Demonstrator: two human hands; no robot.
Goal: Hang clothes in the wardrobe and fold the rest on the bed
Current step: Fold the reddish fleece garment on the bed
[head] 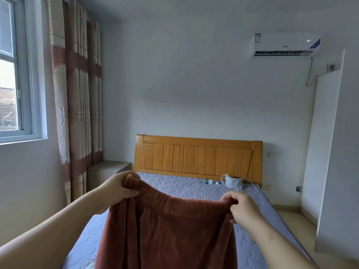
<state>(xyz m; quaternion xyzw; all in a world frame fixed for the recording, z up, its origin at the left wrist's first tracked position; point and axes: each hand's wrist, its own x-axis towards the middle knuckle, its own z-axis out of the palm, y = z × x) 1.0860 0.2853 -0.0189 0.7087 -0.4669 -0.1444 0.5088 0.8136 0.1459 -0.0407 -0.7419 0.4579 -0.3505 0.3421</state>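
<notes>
Head view: trousers (171, 230) held up — mask (234, 182), bottle (210, 181) near headboard (198, 158).

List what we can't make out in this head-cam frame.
Head view:
- Legs of the trousers: cut off by the bottom edge.
- Near end of the bed: hidden behind the trousers.
- The small bottle by the headboard: too small to read.
- The grey item with white cord: too small to identify.
- The wardrobe: outside the frame.
</notes>
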